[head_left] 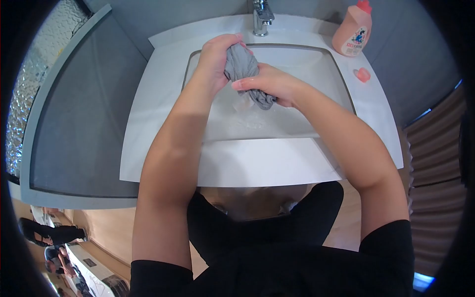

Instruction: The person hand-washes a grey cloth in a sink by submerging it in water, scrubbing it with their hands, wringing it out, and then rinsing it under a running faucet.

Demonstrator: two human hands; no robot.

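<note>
A wet-looking grey cloth (241, 62) is bunched and twisted between my two hands above the white sink basin (297, 119). My left hand (216, 58) grips its upper end, fingers wrapped round it. Lower down and to the right, my right hand (271, 85) is closed on the cloth, its thumb lying across the front. A crumpled end of the cloth hangs below my right hand. Beneath it, ripples or splashes show in the bottom of the basin. What kind of cloth it is I cannot make out.
A chrome faucet (262, 19) stands behind the basin. At the back right of the white counter (267, 161) are a pink detergent bottle (353, 30) and a small pink cap (363, 74). A grey-framed panel (84, 114) borders the left; other people (54, 232) appear at the lower left.
</note>
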